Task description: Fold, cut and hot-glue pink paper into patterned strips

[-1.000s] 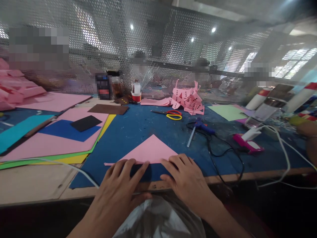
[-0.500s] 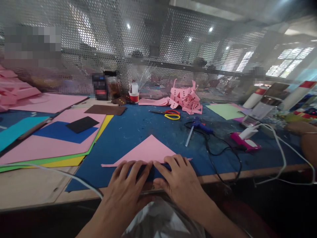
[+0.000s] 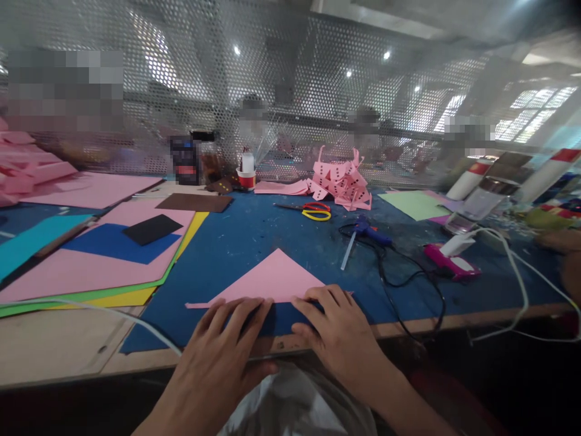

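L hand (image 3: 223,346) & R hand (image 3: 341,327), fingers loosely spread, gripping nothing, rested on pink paper (image 3: 275,280), prob. folded into a triangle; sheets (image 3: 82,270) left of 'em lay unfolded.

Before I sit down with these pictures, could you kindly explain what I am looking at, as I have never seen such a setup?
There is no robot here: a person works with two bare hands, seen by one head-worn camera looking forward and down. The left hand and right hand rest their fingertips along the near edge of a triangular pink paper; neither grasps it. It lies on a blue work surface. Beyond it are scissors with red and yellow handles, a blue hot glue gun and a heap of dotted pink paper cutouts. To the left, a black sheet overlaps a blue sheet on larger coloured sheets.
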`<state>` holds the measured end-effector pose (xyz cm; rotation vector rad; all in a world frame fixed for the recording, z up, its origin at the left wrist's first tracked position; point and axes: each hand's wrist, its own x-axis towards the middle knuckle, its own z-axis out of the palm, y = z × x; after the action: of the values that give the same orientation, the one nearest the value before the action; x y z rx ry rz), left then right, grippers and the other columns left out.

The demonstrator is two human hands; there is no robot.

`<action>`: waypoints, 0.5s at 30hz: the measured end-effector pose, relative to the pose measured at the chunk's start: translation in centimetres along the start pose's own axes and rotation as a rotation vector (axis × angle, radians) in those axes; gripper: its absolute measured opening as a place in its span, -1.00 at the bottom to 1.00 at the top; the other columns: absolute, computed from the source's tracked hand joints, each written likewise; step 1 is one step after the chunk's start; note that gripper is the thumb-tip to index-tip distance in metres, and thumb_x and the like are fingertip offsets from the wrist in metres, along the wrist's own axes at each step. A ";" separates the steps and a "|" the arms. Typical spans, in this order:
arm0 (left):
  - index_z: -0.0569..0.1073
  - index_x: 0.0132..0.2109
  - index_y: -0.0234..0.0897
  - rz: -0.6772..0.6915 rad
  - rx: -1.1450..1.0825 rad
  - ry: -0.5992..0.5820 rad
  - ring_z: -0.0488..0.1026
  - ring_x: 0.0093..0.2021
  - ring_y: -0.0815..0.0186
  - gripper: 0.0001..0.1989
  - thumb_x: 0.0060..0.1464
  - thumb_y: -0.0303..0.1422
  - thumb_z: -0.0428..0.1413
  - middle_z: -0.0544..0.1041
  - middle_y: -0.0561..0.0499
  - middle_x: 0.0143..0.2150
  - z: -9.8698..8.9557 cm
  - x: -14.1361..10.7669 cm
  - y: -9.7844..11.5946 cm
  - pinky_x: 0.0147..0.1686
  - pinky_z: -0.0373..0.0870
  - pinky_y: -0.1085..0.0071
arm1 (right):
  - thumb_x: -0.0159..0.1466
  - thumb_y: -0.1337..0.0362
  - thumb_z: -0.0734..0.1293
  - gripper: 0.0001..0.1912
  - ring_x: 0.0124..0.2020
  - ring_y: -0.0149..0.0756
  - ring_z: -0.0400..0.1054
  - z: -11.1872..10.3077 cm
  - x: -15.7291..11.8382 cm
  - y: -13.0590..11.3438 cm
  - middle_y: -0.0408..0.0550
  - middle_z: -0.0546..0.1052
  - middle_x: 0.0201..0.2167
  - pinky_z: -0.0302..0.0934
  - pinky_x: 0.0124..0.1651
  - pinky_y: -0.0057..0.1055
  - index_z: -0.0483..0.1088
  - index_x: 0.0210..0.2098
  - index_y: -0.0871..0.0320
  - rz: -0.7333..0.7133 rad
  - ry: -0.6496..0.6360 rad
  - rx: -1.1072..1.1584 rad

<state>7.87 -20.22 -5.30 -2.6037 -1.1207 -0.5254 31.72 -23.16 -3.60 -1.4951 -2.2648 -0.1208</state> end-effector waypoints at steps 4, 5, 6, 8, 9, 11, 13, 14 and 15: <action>0.26 0.32 -0.19 -0.008 -0.018 -0.011 0.36 0.11 0.01 -0.23 0.09 0.10 0.18 0.45 -0.14 0.15 0.0 0.0 -0.2 0.09 0.27 0.11 | 0.45 0.13 0.24 -0.69 0.03 -0.11 0.31 0.2 0.0 0.2 -0.04 0.48 0.03 0.25 0.00 -0.09 0.38 0.14 -0.01 0.011 0.019 0.024; 0.26 0.32 -0.19 -0.007 -0.025 -0.010 0.36 0.11 0.01 -0.22 0.09 0.10 0.18 0.45 -0.14 0.15 0.0 0.0 -0.2 0.08 0.28 0.11 | 0.45 0.14 0.25 -0.70 0.02 -0.12 0.31 0.2 -0.1 0.4 -0.04 0.48 0.02 0.26 0.01 -0.10 0.39 0.13 0.01 0.015 0.025 0.030; 0.25 0.32 -0.19 -0.010 -0.030 -0.008 0.36 0.11 0.01 -0.22 0.09 0.11 0.17 0.45 -0.15 0.15 0.0 -0.1 -0.3 0.08 0.29 0.11 | 0.44 0.15 0.25 -0.71 0.00 -0.13 0.32 0.2 -0.2 0.7 -0.03 0.49 0.00 0.27 0.00 -0.12 0.41 0.11 0.03 0.025 0.038 0.031; 0.26 0.32 -0.19 -0.017 -0.039 -0.005 0.37 0.10 0.00 -0.22 0.09 0.13 0.16 0.45 -0.15 0.15 0.0 -0.1 -0.2 0.07 0.30 0.11 | 0.44 0.19 0.26 -0.75 -0.04 -0.15 0.33 0.0 -0.4 1.5 -0.01 0.50 -0.05 0.29 -0.01 -0.16 0.44 0.05 0.08 0.050 0.072 0.022; 0.27 0.31 -0.18 -0.023 -0.041 -0.008 0.37 0.10 0.00 -0.24 0.09 0.12 0.16 0.45 -0.14 0.15 0.0 -0.1 -0.2 0.06 0.31 0.11 | 0.44 0.21 0.25 -0.77 -0.06 -0.17 0.34 -0.1 -0.6 1.9 -0.01 0.50 -0.09 0.30 -0.02 -0.18 0.45 0.03 0.09 0.059 0.091 0.014; 0.29 0.30 -0.17 -0.029 -0.043 -0.009 0.38 0.10 0.00 -0.25 0.09 0.11 0.17 0.46 -0.13 0.14 -0.1 -0.1 -0.2 0.07 0.31 0.10 | 0.45 0.24 0.25 -0.77 -0.08 -0.18 0.34 -0.5 -0.8 2.4 0.00 0.50 -0.11 0.31 -0.02 -0.20 0.46 0.02 0.11 0.056 0.099 0.005; 0.29 0.31 -0.17 -0.026 -0.039 -0.003 0.39 0.10 0.00 -0.25 0.09 0.11 0.16 0.47 -0.13 0.14 -0.1 -0.1 -0.2 0.09 0.31 0.08 | 0.45 0.26 0.25 -0.77 -0.08 -0.19 0.34 -0.8 -1.0 2.6 -0.01 0.50 -0.12 0.31 -0.03 -0.21 0.45 0.03 0.11 0.050 0.085 0.003; 0.28 0.31 -0.18 -0.023 -0.037 0.000 0.39 0.10 0.00 -0.24 0.10 0.12 0.16 0.47 -0.13 0.14 -0.1 -0.1 -0.1 0.09 0.31 0.07 | 0.44 0.26 0.25 -0.77 -0.09 -0.19 0.35 -0.9 -1.0 2.6 -0.02 0.50 -0.13 0.31 -0.03 -0.21 0.45 0.03 0.11 0.053 0.078 0.000; 0.28 0.31 -0.19 -0.020 -0.037 0.003 0.39 0.10 0.00 -0.24 0.10 0.13 0.15 0.47 -0.14 0.14 -0.1 -0.1 -0.2 0.10 0.31 0.06 | 0.44 0.26 0.25 -0.78 -0.10 -0.19 0.35 -1.0 -0.9 2.6 -0.02 0.50 -0.14 0.31 -0.04 -0.22 0.46 0.02 0.11 0.055 0.074 -0.008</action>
<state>7.68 -20.20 -5.28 -2.6247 -1.1481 -0.5590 34.62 -23.19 -3.45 -1.5304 -2.1655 -0.1662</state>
